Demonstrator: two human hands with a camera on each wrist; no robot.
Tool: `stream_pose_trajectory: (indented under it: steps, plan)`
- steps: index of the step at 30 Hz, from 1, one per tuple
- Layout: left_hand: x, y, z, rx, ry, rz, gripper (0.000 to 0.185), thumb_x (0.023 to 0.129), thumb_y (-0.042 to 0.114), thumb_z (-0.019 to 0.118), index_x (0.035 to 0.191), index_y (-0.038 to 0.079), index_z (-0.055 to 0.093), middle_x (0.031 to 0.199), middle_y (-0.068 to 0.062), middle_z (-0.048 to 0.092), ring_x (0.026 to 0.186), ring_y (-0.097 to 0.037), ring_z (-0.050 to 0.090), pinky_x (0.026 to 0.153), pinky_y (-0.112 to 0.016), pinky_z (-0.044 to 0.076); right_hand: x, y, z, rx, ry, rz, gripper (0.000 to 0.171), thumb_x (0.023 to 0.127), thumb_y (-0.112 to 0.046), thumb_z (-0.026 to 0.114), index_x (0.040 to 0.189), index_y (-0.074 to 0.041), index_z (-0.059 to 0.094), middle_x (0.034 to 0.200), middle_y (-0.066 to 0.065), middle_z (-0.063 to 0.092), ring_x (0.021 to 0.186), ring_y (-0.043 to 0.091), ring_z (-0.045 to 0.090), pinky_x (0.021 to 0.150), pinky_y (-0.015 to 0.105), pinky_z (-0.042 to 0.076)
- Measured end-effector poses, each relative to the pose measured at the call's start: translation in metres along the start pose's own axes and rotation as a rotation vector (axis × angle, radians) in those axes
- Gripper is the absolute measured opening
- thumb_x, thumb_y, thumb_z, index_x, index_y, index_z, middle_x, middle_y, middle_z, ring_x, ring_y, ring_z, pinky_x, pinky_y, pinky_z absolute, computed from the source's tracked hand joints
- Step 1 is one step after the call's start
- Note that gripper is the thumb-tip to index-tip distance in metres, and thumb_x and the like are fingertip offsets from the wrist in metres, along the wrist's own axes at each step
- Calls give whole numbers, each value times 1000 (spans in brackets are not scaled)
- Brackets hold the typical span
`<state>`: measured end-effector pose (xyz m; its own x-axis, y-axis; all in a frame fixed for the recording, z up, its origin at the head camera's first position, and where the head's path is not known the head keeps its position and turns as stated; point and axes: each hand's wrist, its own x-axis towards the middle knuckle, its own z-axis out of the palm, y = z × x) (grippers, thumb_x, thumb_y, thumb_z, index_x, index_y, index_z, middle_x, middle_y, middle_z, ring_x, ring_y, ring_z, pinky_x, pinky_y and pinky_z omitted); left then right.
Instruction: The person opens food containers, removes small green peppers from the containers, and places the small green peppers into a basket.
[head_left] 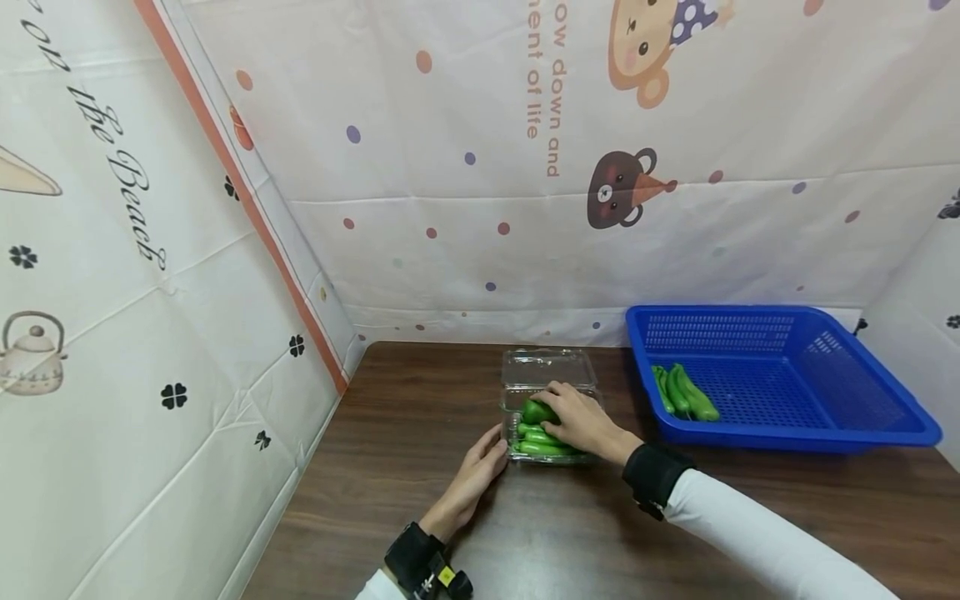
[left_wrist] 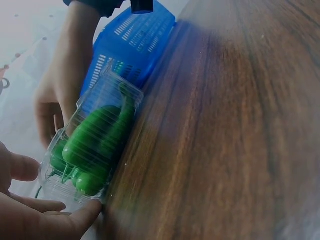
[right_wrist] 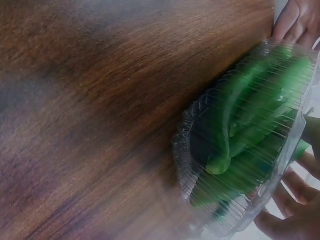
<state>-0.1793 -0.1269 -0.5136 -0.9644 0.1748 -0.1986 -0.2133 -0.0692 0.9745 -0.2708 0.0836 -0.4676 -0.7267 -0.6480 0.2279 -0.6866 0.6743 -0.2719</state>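
Both hands (head_left: 525,442) flank the clear pepper box (head_left: 547,392), right one on top.

Our left hand (head_left: 480,471): fingers straight, reaching forward. Our right hand (head_left: 581,419): palm down, fingers curled; both wrists strapped.

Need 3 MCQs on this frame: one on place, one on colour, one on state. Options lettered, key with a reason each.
1. Where is the blue basket?
A. left of the clear box
B. right of the clear box
C. on top of it

2. What colour are the peppers in the basket?
A. red
B. yellow
C. green

3. What is the left hand doing?
A. touching the clear box side
B. holding a pepper
C. resting in the basket

Key: 1 B, the basket sits at the table's right side. 2 C, all are green. 3 A, its fingers lie against the box wall while the right hand is on the peppers inside.
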Motion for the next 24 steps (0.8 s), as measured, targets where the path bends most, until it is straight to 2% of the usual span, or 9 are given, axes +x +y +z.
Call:
stream_pose_trajectory:
  steps: [7, 11, 14, 19, 24]
  plan:
    - [0, 2, -1, 16, 8, -7, 58, 112, 27, 40, 162, 2, 23, 166, -28, 22, 153, -42, 29, 127, -54, 30, 10, 0, -18, 44, -20, 20, 45, 89, -19, 79, 130, -6, 69, 112, 12, 67, 90, 21, 67, 69, 33, 58]
    - [1, 2, 0, 12, 12, -6, 57, 112, 26, 41, 162, 2, 24, 166, -28, 23, 153, -41, 29, 127, -54, 30, 15, -1, -34, 85, -44, 40, 46, 90, -20, 77, 133, -5, 67, 121, 16, 68, 82, 18, 66, 60, 26, 48]
    - [1, 1, 0, 4, 12, -6, 58, 112, 26, 41, 161, 2, 25, 166, -28, 24, 153, -41, 29, 128, -53, 30, 18, -3, -49, 76, -46, 40, 48, 91, -22, 76, 134, -5, 66, 127, 20, 66, 80, 16, 65, 57, 23, 45]
    - [0, 0, 0, 8, 6, -1, 61, 111, 31, 44, 162, 2, 24, 167, -28, 21, 154, -41, 27, 128, -52, 29, 25, -4, -87, 54, 34, 21, 51, 89, -21, 78, 136, -6, 66, 125, 21, 68, 78, 16, 66, 57, 22, 54]
    - [-1, 1, 0, 19, 2, 4, 62, 111, 31, 43, 162, 1, 23, 167, -29, 20, 153, -42, 27, 127, -52, 30, 34, 1, -133, 27, 132, 5, 51, 88, -18, 79, 136, -6, 65, 125, 21, 68, 82, 23, 68, 63, 30, 61]
